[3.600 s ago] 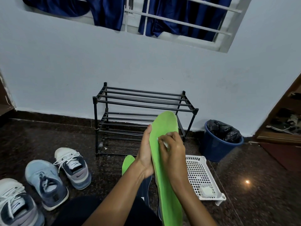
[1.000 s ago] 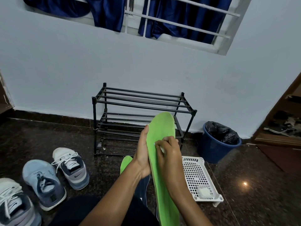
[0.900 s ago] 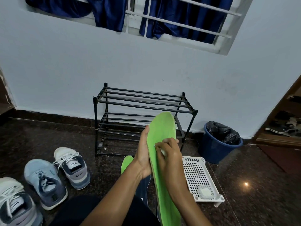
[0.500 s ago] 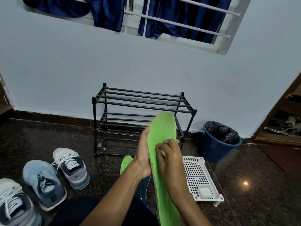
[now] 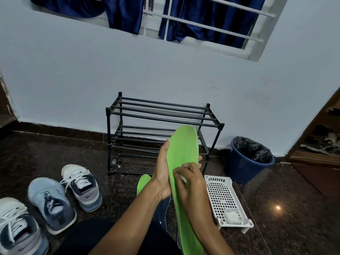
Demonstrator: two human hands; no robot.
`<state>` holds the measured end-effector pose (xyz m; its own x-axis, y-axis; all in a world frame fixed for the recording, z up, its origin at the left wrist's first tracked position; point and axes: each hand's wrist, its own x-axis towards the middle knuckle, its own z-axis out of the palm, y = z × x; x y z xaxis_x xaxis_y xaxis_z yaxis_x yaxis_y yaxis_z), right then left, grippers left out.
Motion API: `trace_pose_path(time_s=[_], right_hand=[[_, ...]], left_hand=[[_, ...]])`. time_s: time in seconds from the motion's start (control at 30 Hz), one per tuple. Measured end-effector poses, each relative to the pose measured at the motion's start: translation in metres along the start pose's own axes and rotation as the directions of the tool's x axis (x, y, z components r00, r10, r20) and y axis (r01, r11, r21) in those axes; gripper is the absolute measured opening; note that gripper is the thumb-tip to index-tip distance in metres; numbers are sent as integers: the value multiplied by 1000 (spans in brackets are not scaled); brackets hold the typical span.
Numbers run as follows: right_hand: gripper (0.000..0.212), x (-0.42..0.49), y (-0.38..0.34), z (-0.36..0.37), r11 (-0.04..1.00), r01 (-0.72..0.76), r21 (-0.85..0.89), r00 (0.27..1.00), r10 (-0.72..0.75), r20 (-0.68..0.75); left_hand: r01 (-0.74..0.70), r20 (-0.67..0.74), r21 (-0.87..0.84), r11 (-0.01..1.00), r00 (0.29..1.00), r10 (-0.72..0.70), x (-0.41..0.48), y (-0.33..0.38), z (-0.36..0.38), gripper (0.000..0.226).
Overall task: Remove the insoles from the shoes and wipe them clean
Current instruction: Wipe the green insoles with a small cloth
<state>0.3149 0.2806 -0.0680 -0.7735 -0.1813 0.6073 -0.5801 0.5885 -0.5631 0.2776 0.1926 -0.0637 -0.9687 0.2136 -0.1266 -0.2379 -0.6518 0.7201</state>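
Sneakers (image 5: pixel 51 205) stand on the floor (image 5: pixel 36 155), well left of the left grip (image 5: pixel 161 173). A second green insole (image 5: pixel 143 183) lies just below-left of that grip. The left grip holds the green insole (image 5: pixel 184 144) toe end up, thumb along its left edge and fingers behind. The right grip (image 5: pixel 191 184) is curled, pinching a white wipe (image 5: pixel 184 179) against the insole face. A white tray (image 5: pixel 220 192) sits near its right, with a blue bin (image 5: pixel 242 170) beyond.
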Motion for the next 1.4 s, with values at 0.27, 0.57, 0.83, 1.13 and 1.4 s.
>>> trace_pose_path(time_s=[0.27,0.57,0.83,1.13,1.4], right_hand=[[13,24,6,-1,996,-53,-69,998,50,-46],[14,-1,1,0,1000,22,-5,1000,-22,18],[11,20,7,-1,999,-12,-42,997,9,-72],[17,8,2,0,999,9,40,997,-6,-75],[15,3,0,-8,999,33,12,997,-32,-65]], left_hand=[[-11,11,13,1000,1000,11,0,-1,-1,79],[18,7,-6,1000,1000,-18,-1,0,0,80],[14,15,27,1000,1000,-15,0,-1,0,78],[-6,22,4,1000,1000,6,1,-2,-3,79],[36,36,-3,999,999,-36,2,-2,-2,79]])
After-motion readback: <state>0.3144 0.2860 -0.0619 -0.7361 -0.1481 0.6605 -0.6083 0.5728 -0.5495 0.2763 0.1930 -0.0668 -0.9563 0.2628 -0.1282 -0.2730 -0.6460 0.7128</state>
